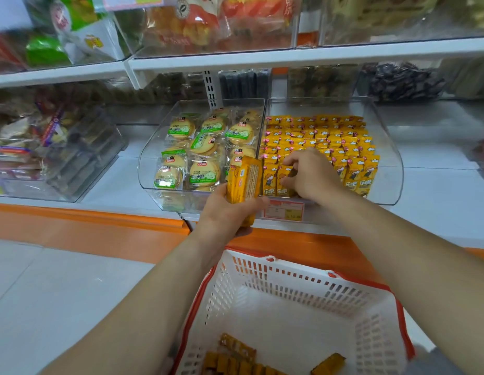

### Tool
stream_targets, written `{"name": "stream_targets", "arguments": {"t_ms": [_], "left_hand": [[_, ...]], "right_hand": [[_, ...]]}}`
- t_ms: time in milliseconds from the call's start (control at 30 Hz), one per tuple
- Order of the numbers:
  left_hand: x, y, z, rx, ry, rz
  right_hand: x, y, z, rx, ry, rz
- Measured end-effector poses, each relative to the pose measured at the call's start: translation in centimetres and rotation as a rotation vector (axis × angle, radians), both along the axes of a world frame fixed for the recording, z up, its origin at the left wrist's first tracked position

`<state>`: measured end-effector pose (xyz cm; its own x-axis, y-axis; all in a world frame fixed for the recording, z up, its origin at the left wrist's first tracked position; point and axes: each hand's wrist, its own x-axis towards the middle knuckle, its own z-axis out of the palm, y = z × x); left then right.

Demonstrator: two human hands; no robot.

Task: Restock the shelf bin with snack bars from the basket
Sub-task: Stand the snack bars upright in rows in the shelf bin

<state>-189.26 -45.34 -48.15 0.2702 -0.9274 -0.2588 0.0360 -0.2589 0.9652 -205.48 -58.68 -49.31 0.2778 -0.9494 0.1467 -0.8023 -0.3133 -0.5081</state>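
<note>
two hands at the shelf bin — one loaded, one placing

left hand (230, 212) grips a small stack of yellow snack bars (244, 180), fingers wrapped round its lower half, holding it upright just outside the front left corner of the clear shelf bin (391, 171). right hand (309, 175) reaches over the bin's front edge, fingers curled and thumb closed on the front-row bars (276, 182), which stand upright near that same corner; rows of like yellow packs fill the bin to its rear wall. the bin sits at the front edge of the white shelf (438, 201), side by side with a neighbouring bin (147, 169) of round biscuits on its left, and a price tag (284, 211) hangs under its front edge. below is a white basket (289, 288) with an orange rim — a few loose bars (235, 358) lie along its near edge.
</note>
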Motion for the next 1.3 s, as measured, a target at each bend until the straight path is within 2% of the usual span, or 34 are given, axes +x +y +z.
{"name": "stream_targets", "arguments": {"t_ms": [67, 133, 167, 233, 267, 333, 400, 500, 600, 700, 867, 1000, 1100, 1200, 1300], "left_hand": [[0.1, -0.1, 0.0, -0.006, -0.005, 0.005], [0.1, -0.1, 0.1, -0.014, -0.02, 0.004], [0.1, -0.2, 0.2, -0.02, -0.033, -0.001], [-0.1, -0.2, 0.2, -0.032, -0.075, -0.02], [-0.2, -0.2, 0.2, -0.042, -0.096, -0.039], [-0.8, -0.1, 0.1, -0.071, -0.109, -0.082], [-1.4, 0.1, 0.2, -0.076, -0.108, -0.107], [-2.3, 0.4, 0.7, -0.052, -0.019, -0.097], [-2.2, 0.7, 1.3, -0.021, 0.177, -0.122], [-1.9, 1.1, 1.7, -0.016, 0.273, -0.164], [-1.4, 1.1, 1.8, -0.055, 0.311, -0.217], [-1.4, 0.9, 2.0, -0.08, 0.224, -0.185], [-1.5, 0.8, 1.8, -0.102, 0.142, -0.117], [-1.5, 0.8, 1.8, -0.111, 0.133, -0.056], [-1.3, 0.6, 1.7, -0.145, 0.156, -0.025]], "right_hand": [[0.0, 0.5, 0.9, -0.091, 0.074, -0.024], [-0.1, 1.1, 2.0, -0.129, -0.047, 0.004], [-0.1, 1.5, 2.7, -0.073, -0.197, 0.043], [0.0, 2.9, 4.2, 0.162, -0.492, 0.155], [0.0, 3.8, 4.7, 0.277, -0.56, 0.22], [0.0, 5.2, 5.1, 0.403, -0.547, 0.332], [-0.2, 6.0, 5.2, 0.448, -0.543, 0.371], [-1.4, 5.9, 6.0, 0.544, -0.651, 0.373], [-3.0, 5.4, 6.4, 0.625, -0.807, 0.381], [-4.1, 5.3, 6.3, 0.685, -0.905, 0.477], [-5.4, 5.0, 6.9, 0.715, -0.883, 0.564], [-6.2, 4.6, 7.1, 0.687, -0.792, 0.597], [-5.5, 4.8, 7.0, 0.668, -0.712, 0.526], [-4.5, 5.0, 6.7, 0.558, -0.636, 0.427], [-4.4, 5.1, 6.6, 0.668, -0.575, 0.434]]}}
